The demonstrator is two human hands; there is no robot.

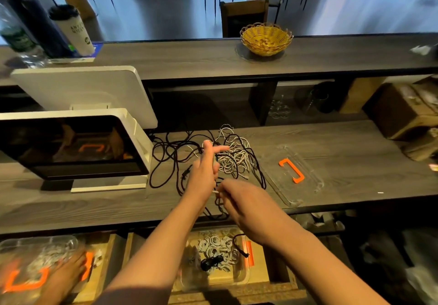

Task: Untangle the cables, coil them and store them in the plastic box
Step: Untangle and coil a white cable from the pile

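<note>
A tangle of black cables [166, 155] and white cables [233, 156] lies in the middle of the grey counter [343, 153]. My left hand [203, 174] is raised over the tangle with fingers extended, and a white cable runs along them. Just below it, my right hand [239, 200] pinches the end of that white cable [216, 192]. A clear box lid with an orange handle [292, 170] lies on the counter to the right. Below the counter edge, an open clear plastic box [241, 278] holds several coiled white cables and a black one.
A white point-of-sale screen [71, 148] stands at the left of the counter. On the upper shelf sit a yellow wicker basket [265, 39] and a cup [73, 29]. A second clear box with an orange handle [26, 278] and a bare foot [66, 274] show at lower left. Cardboard boxes [407, 110] are at right.
</note>
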